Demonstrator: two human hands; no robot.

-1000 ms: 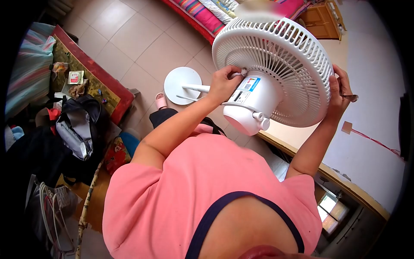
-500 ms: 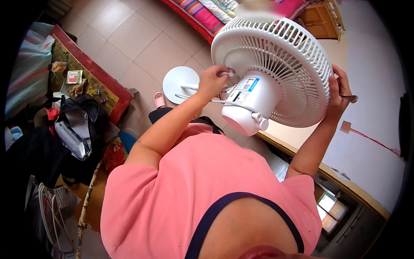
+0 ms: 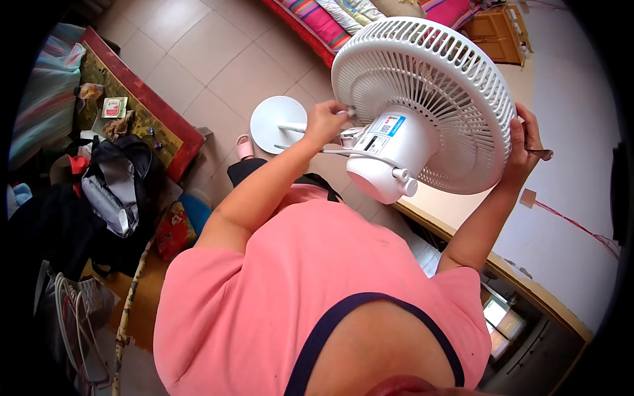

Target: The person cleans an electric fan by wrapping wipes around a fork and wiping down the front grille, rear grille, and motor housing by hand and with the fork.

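Observation:
A white pedestal fan (image 3: 396,148) leans before me, its rear grille and motor housing facing me. Its round base (image 3: 267,122) rests on the floor. My left hand (image 3: 325,124) is pinched at the near left edge of the rear grille, with a small whitish piece at the fingertips too small to name. Around the right rim of the grille (image 3: 498,132), my right hand (image 3: 525,142) is closed. A slim object with a dark, shiny rounded end (image 3: 543,154) sticks out from that same hand; its kind is unclear. The fan blades are mostly hidden behind the slats.
On the left are a red-edged low table (image 3: 175,135), an open black backpack (image 3: 119,178) and white hangers (image 3: 79,323). A bed with striped bedding (image 3: 317,26) and a wooden cabinet (image 3: 495,33) stand at the back. A pink slipper (image 3: 244,146) shows beside the base.
The fan head has shifted slightly to the right in view, and my right hand with it. My left hand stays at the grille's left edge, fingers still pinched.

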